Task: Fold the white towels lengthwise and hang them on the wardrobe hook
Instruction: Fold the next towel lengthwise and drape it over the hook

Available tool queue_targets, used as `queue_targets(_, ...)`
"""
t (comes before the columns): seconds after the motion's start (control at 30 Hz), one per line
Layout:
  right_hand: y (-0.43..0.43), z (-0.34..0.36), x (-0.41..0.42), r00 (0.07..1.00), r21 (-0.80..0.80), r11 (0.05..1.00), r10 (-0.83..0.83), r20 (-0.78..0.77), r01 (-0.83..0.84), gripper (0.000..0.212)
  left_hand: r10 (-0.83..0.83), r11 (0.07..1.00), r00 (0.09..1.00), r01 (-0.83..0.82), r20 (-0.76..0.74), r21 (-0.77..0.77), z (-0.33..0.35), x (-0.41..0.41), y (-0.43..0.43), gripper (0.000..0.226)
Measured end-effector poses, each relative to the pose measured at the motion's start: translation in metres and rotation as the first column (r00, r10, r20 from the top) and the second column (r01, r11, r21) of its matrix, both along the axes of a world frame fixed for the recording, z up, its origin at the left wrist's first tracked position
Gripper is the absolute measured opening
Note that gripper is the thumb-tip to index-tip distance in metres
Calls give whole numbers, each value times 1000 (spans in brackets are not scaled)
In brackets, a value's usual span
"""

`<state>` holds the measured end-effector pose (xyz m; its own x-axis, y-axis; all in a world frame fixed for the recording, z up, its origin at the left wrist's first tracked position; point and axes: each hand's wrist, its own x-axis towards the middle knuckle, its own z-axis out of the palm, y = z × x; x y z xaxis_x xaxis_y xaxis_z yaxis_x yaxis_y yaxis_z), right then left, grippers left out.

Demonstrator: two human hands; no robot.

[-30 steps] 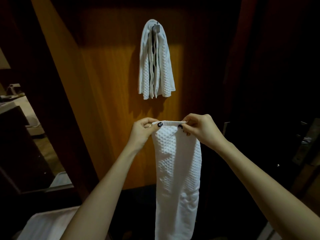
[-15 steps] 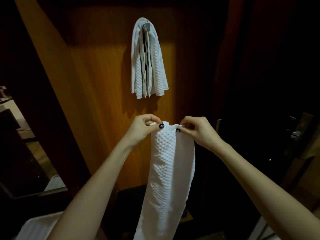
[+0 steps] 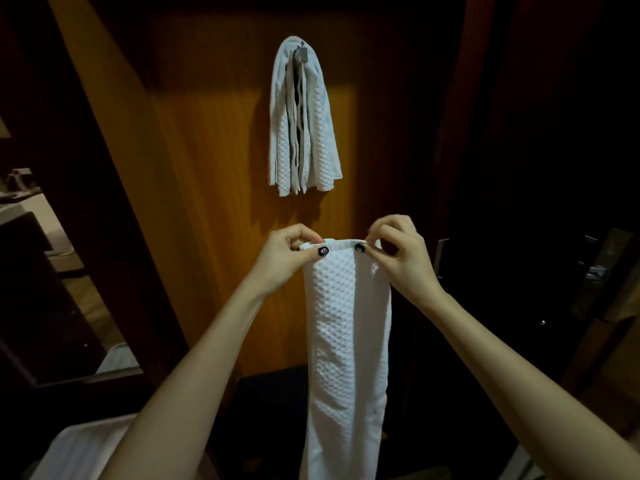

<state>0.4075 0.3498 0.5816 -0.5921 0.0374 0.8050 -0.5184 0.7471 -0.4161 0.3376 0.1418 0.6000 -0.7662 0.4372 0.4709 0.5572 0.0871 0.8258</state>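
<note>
Your left hand (image 3: 287, 258) and right hand (image 3: 403, 258) pinch the folded towel's (image 3: 348, 323) top corners below the wardrobe hook (image 3: 300, 54); folding looks finished, so next lift and drape it there beside the hung towels (image 3: 304, 133).

A warm light pools on the orange wooden wardrobe panel (image 3: 214, 174) (surroundings nearly black), with the frame edges bowed.

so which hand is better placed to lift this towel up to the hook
Probably the left hand: it pinches the towel almost straight below the hook, while the right hand, also pinching it, sits off to the side.
</note>
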Motion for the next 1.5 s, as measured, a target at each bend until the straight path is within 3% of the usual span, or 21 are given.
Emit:
queue_targets(0.17,4,5,2,1000,-98,995,28,10,-26,13,-5,999,1000,4,-5,-37,6,3,7,14)
queue_targets(0.27,4,6,6,1000,-67,998,17,11,-17,14,-10,997,1000,8,-24,-72,7,3,9,13)
queue_targets(0.4,13,10,9,991,-29,999,-25,129,29,3,15,996,997,-22,-74,-87,12,-2,7,16)
queue_targets(0.57,40,8,18,969,74,997,-40,243,22,28,30,998,988,-37,-154,-48,22,-11,-4,16)
queue_targets(0.67,46,1,22,911,58,996,41,411,-70,31,23,1000,982,-26,-189,-12,22,-13,-8,22)
queue_targets(0.77,50,-7,23,784,-213,954,296,546,-211,32,43,999,979,-38,-200,29,25,-17,-14,23)
queue_targets(0.83,50,-11,22,735,-302,922,377,564,-241,21,52,997,980,-42,-190,58,27,-21,-20,23)
queue_targets(0.9,45,-13,20,739,-182,961,277,614,-210,1,53,996,983,-39,-178,84,30,-23,-26,22)
queue_targets(0.93,42,-15,17,719,-162,962,273,639,-220,12,52,994,983,-35,-175,100,32,-24,-29,22)
queue_targets(1.03,26,-25,11,678,-289,925,378,630,-247,39,39,987,987,-15,-153,157,36,-26,-34,22)
queue_targets(1.13,16,-26,3,754,-405,880,437,490,-247,57,17,987,993,2,-114,163,38,-31,-42,21)
queue_targets(1.2,13,-14,-4,778,-448,864,441,448,-232,52,-2,986,997,16,-83,168,38,-32,-46,21)
queue_targets(1.3,6,6,-16,708,-457,858,473,524,-235,36,-62,972,998,65,-21,225,39,-34,-49,15)
queue_targets(1.4,5,11,-31,655,-451,854,500,567,-260,54,-111,951,994,103,10,290,41,-37,-55,8)
queue_targets(1.5,11,10,-35,631,-492,824,545,551,-282,33,-71,952,997,62,18,301,42,-44,-64,12)
